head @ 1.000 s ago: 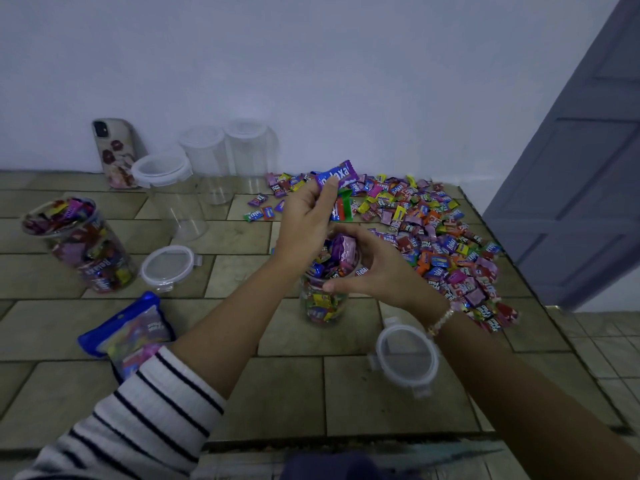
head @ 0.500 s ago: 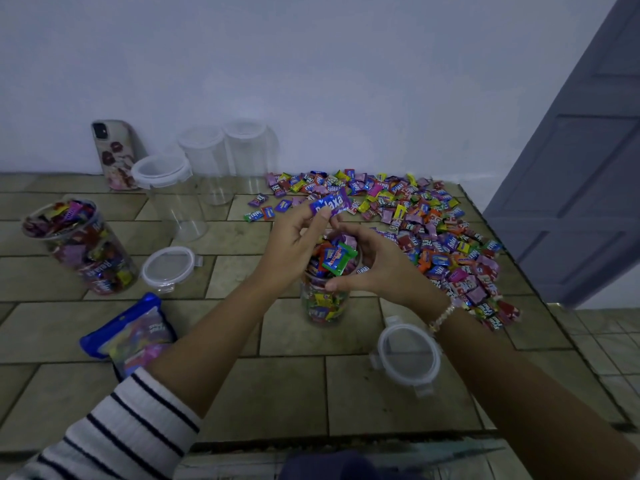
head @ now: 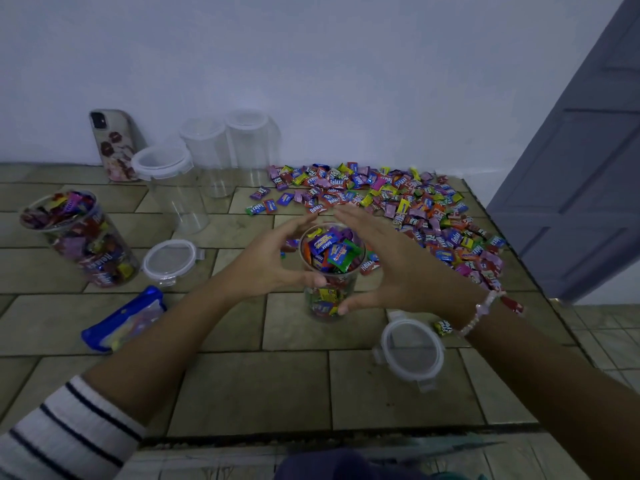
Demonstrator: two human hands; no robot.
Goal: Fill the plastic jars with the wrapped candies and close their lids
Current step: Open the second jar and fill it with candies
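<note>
The tiled table [head: 242,393] fills my view, and I place everything from the jar [head: 330,271] standing open at its middle, packed with candies to the rim. Behind the jar and out to its right, the candy pile [head: 415,209] spreads to the table's far corner. The left hand [head: 266,261] and right hand [head: 391,268] flank the jar, both spread wide with fingers straight and thumbs across its near wall. I cannot tell whether the fingertips touch the rim. Well left of the jar stands a full jar [head: 79,237], uncovered. Behind it to the left stand three empty jars [head: 173,188]. A blue bag [head: 121,320] lies nearer me, left of the jar. A phone [head: 112,143] leans on the wall, far behind and left. One lid [head: 169,259] lies left of the jar, and a second lid [head: 412,351] lies near its right, below the right wrist.
</note>
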